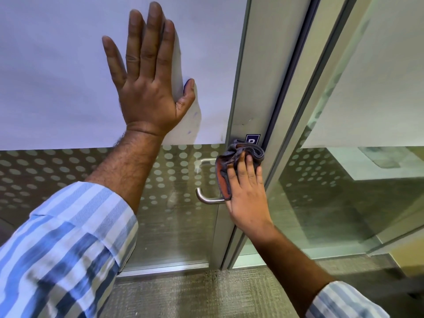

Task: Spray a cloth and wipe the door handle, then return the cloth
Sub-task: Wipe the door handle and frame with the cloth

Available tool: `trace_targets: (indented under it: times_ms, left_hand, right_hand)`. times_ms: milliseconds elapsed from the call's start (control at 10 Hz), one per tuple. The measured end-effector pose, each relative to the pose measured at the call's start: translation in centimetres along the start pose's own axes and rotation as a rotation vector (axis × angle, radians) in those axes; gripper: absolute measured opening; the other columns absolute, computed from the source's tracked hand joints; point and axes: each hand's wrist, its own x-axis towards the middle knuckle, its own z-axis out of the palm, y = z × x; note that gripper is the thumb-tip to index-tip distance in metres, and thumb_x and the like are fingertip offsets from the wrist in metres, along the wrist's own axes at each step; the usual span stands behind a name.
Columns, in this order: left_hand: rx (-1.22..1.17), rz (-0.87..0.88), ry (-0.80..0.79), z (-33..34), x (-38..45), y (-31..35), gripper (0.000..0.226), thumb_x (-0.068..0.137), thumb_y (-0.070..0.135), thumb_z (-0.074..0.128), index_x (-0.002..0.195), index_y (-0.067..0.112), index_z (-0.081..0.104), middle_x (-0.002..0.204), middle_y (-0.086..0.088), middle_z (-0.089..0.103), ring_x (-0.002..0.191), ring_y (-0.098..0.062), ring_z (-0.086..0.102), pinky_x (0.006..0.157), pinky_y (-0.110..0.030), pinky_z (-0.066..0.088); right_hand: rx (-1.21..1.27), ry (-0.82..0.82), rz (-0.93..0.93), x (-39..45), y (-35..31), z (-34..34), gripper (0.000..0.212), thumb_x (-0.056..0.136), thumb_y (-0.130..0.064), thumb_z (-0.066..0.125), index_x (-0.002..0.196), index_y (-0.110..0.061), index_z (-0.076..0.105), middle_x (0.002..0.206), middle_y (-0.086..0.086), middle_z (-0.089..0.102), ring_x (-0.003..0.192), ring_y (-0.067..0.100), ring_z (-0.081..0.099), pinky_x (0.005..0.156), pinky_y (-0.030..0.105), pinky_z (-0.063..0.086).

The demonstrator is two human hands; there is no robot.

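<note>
A steel door handle sticks out from the glass door; only its lower curved end shows. A bunched grey and orange cloth covers the upper part of the handle. My right hand presses the cloth against the handle, fingers wrapped over it. My left hand lies flat with fingers spread on the white frosted panel of the door, up and left of the handle. No spray bottle is in view.
The door's grey metal frame runs down beside the handle, with a small blue sticker above the cloth. Dotted glass lies below the white panel. A second glass pane stands to the right. Carpet covers the floor.
</note>
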Motion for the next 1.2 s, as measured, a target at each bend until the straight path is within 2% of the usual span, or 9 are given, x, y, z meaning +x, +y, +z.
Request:
trace_targets:
  times_ms: [100,400,500,600,700,800,1000,1100,1200]
  left_hand:
    - [-0.002,0.003,0.010,0.1,0.0,0.0,0.083,0.099,0.058,0.054,0.165,0.013,0.033,0.168,-0.019,0.042,0.156,-0.042,0.033,0.122,-0.075,0.019]
    - [0.009,-0.015,0.019,0.3,0.0,0.1,0.083,0.098,0.059,0.054,0.166,0.015,0.034,0.168,-0.017,0.042,0.156,-0.040,0.034,0.121,-0.075,0.020]
    - [0.003,-0.007,0.037,0.2,0.0,0.1,0.083,0.099,0.059,0.054,0.166,0.015,0.032,0.168,-0.017,0.041,0.156,-0.041,0.033,0.129,-0.067,0.009]
    - [0.008,-0.007,0.057,0.1,0.0,0.1,0.083,0.099,0.059,0.054,0.166,0.016,0.032,0.169,-0.017,0.040,0.157,-0.040,0.031,0.130,-0.053,-0.010]
    - [0.012,0.001,0.071,0.0,0.0,0.1,0.083,0.099,0.059,0.053,0.167,0.015,0.032,0.169,-0.018,0.040,0.157,-0.041,0.032,0.128,-0.047,-0.018]
    - [0.015,0.004,0.069,0.0,0.0,0.1,0.083,0.100,0.059,0.053,0.167,0.015,0.031,0.169,-0.018,0.040,0.157,-0.041,0.032,0.128,-0.047,-0.018]
    - [0.009,0.006,0.041,0.1,-0.1,0.1,0.083,0.100,0.060,0.052,0.167,0.016,0.030,0.170,-0.018,0.039,0.158,-0.040,0.030,0.130,-0.059,-0.004]
    - [0.015,0.005,0.045,0.1,0.0,0.1,0.083,0.101,0.062,0.050,0.168,0.017,0.029,0.170,-0.018,0.038,0.158,-0.040,0.029,0.129,-0.052,-0.012]
    - [0.009,0.001,0.048,0.1,0.0,0.1,0.083,0.101,0.061,0.050,0.168,0.017,0.029,0.170,-0.017,0.038,0.158,-0.040,0.029,0.128,-0.048,-0.016]
  right_hand:
    - [-0.007,-0.069,-0.005,-1.7,-0.6,0.2,0.075,0.102,-0.040,0.057,0.166,-0.016,0.028,0.178,0.014,0.016,0.165,0.030,-0.003,0.132,0.054,0.006]
    - [0.191,-0.172,0.076,-2.7,-2.3,-0.4,0.072,0.101,-0.038,0.043,0.167,-0.014,0.025,0.178,0.016,0.017,0.164,0.026,-0.001,0.133,0.049,0.011]
    - [0.302,-0.149,0.113,-2.7,-2.8,-1.1,0.061,0.104,-0.032,0.047,0.162,-0.017,0.036,0.174,0.012,0.031,0.166,0.026,0.015,0.134,0.046,0.010]
    - [0.380,-0.142,0.142,-2.5,-3.1,-1.5,0.052,0.106,-0.030,0.049,0.157,-0.020,0.044,0.169,0.007,0.040,0.163,0.024,0.028,0.136,0.045,0.012]
    - [0.539,-0.158,0.195,-2.5,-3.9,-2.2,0.042,0.109,-0.032,0.047,0.150,-0.024,0.052,0.159,-0.001,0.052,0.152,0.019,0.044,0.133,0.046,0.025]
    - [0.675,-0.209,0.246,-2.5,-4.6,-2.6,0.043,0.110,-0.036,0.046,0.151,-0.026,0.052,0.158,-0.002,0.055,0.149,0.018,0.048,0.130,0.046,0.033]
    - [0.992,-0.189,0.276,-2.4,-4.9,-4.1,0.035,0.112,-0.033,0.047,0.144,-0.026,0.060,0.132,-0.007,0.072,0.122,0.009,0.066,0.109,0.030,0.052]
    - [1.492,-0.153,0.521,-3.6,-4.5,-5.3,0.026,0.112,-0.027,0.052,0.128,-0.015,0.068,0.099,-0.004,0.081,0.098,0.015,0.078,0.088,0.028,0.062]
    - [1.780,-0.043,0.881,-5.5,-4.6,-6.2,0.028,0.101,-0.034,0.063,0.120,-0.013,0.070,0.102,0.000,0.085,0.109,0.021,0.079,0.090,0.029,0.063]
